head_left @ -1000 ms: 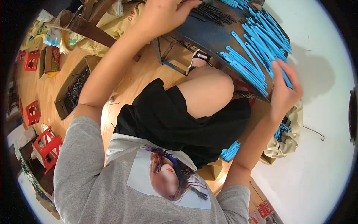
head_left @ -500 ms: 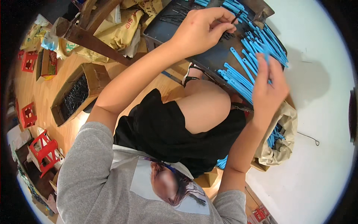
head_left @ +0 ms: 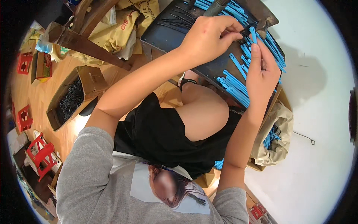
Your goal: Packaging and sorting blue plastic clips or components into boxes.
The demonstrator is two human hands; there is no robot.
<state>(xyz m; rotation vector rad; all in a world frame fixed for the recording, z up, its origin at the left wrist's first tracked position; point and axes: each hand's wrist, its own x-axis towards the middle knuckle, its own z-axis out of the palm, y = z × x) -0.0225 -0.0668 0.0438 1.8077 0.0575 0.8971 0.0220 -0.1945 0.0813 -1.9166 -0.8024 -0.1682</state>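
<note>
I can't tell what small dark thing (head_left: 245,33) the left hand (head_left: 212,35) holds, because the fingers (head_left: 232,37) cover most of it. The right hand (head_left: 263,70) hides part of its blue strip (head_left: 253,34). The grey metal post (head_left: 216,7) gets cut off at the top, and so does the table (head_left: 160,37). The black skirt (head_left: 167,136) hides most of the low blue sticks (head_left: 219,164). The paper bag (head_left: 282,115) covers the bottoms of the blue bits (head_left: 271,138) inside. The shirt's picture (head_left: 141,184) has a blurry middle.

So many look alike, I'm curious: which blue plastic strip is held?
The blue strip in the right hand; the neighbouring strips lie on the tabletop.
</note>
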